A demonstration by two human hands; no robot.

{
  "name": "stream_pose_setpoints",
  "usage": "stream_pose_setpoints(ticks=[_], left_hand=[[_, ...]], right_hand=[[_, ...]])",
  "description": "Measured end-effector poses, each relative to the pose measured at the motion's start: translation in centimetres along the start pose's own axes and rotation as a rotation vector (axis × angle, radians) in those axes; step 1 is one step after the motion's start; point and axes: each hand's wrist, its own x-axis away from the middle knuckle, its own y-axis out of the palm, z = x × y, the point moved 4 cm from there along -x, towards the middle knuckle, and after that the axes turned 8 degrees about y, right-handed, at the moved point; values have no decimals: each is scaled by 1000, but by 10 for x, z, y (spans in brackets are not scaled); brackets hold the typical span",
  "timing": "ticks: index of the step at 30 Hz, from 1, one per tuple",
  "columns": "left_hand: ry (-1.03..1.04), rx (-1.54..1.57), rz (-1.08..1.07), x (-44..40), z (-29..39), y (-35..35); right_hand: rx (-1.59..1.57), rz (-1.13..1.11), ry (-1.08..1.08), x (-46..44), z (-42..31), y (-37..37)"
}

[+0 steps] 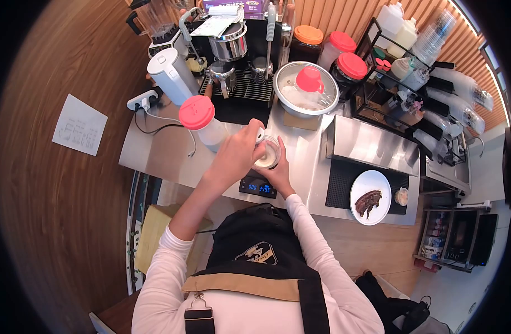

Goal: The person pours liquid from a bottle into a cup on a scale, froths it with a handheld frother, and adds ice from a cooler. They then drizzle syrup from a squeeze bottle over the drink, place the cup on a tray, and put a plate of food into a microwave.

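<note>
White tool [260,135] gripped in the left hand [240,149], right over the cup [271,156]! The right hand [279,171] clasps that cup's side, the scale [257,187] glowing blue just in front; whether the cup rests on it, I can't tell.

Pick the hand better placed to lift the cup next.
Probably the right hand: its fingers wrap the cup, while the left hand holds a white tool above it.

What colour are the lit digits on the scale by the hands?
Blue digits, on a black scale; the head view shows them best.
</note>
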Motion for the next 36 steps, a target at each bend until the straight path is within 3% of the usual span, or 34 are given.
stream_pose_setpoints(ticks=[20,29,32,36], left_hand=[[-45,57,101,9,4,-11],[-38,64,316,44,3,-51],[-207,271,463,70,-12,-59],[-233,926,886,117,-56,-63]], right_hand=[[12,2,-20,0,-1,0],[16,8,-41,1,-2,1],[23,-1,-23,1,0,1],[15,-18,5,1,-1,2]])
